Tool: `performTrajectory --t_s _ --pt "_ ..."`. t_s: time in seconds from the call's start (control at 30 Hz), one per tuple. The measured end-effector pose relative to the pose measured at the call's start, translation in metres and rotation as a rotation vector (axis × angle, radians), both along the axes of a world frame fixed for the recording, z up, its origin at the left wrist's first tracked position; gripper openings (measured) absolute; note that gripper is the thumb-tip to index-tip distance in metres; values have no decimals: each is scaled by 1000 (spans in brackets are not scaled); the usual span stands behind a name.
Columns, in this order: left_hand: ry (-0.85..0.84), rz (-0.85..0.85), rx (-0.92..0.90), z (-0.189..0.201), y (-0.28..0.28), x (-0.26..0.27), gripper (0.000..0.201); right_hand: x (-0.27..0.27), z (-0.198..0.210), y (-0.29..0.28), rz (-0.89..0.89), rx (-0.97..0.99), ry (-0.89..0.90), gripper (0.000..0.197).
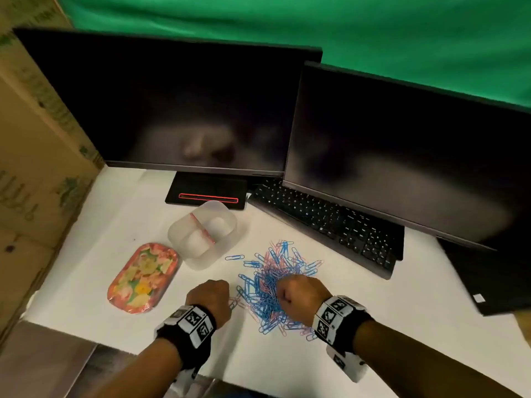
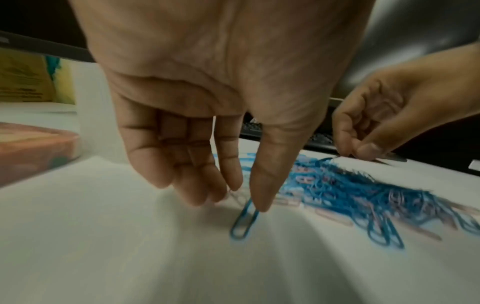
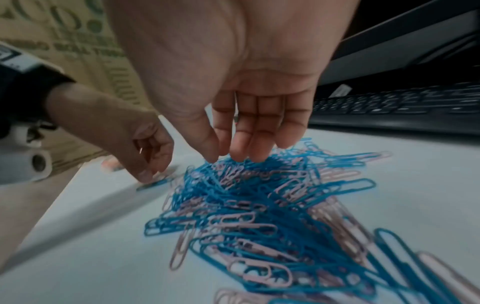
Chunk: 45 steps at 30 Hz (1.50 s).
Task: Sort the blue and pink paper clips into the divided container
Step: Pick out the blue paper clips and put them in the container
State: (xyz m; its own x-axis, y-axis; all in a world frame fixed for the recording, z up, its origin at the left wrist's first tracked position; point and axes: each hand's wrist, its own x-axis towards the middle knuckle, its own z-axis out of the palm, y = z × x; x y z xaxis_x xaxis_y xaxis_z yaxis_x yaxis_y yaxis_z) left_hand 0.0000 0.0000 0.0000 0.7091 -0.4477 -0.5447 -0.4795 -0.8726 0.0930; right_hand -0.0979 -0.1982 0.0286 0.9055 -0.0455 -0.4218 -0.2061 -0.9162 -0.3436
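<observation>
A tangled pile of blue and pink paper clips point(image 1: 270, 285) lies on the white table point(image 1: 402, 311). Behind it to the left stands the clear divided container point(image 1: 184, 228), its red-edged divider point(image 1: 202, 228) running across it; both halves look empty. At the pile's left edge my left hand point(image 2: 246, 197) points down. Its thumb tip presses the end of a single blue clip point(image 2: 242, 224) lying flat, with the index finger just apart from it. My right hand point(image 3: 221, 157) hangs over the top of the pile point(image 3: 259, 201). Its thumb and index finger pinch a blue clip there.
A flowered oval tin point(image 1: 143, 278) lies left of the container. Two dark monitors point(image 1: 178, 104) and a black keyboard point(image 1: 330, 222) line the back and right. Cardboard boxes point(image 1: 37, 168) wall off the left side. One loose blue clip point(image 1: 234, 257) lies near the container.
</observation>
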Motion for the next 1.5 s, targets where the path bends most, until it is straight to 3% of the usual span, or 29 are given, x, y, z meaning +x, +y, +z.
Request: performTrajectory --t_s 0.27,0.4,0.5,0.57,0.7,0.83,1.0,1.17,1.3,1.4,1.5 --pt "0 17 -53 -16 6 -6 23 8 -29 15 155 -133 15 26" --pt "46 51 -120 -15 9 -5 19 9 -32 11 91 -68 -23 16" --pt "94 89 -209 -11 11 -2 4 9 -31 3 -13 36 -63 10" --pt "119 136 -302 -10 12 2 13 9 -31 -3 -79 114 -87 6" --pt "223 278 -560 -6 14 9 18 15 -27 -16 -333 380 -68 20" --pt "481 479 -800 -11 13 17 49 21 -23 -26 -554 654 -45 17" --pt "748 840 -1001 -7 -2 21 21 30 -9 -35 -838 1149 91 18" --pt "908 1096 -1147 -2 -16 19 24 35 0 -41 -1066 1403 172 20" --pt "984 1246 -1251 0 -24 18 24 35 -2 -43 -1206 1376 369 21" --pt "1039 1350 -1351 -1 -26 21 21 29 -8 -45 -1114 1201 495 30" --pt "1034 1388 -1381 -4 -25 24 21 24 -9 -45 -1046 1014 512 26"
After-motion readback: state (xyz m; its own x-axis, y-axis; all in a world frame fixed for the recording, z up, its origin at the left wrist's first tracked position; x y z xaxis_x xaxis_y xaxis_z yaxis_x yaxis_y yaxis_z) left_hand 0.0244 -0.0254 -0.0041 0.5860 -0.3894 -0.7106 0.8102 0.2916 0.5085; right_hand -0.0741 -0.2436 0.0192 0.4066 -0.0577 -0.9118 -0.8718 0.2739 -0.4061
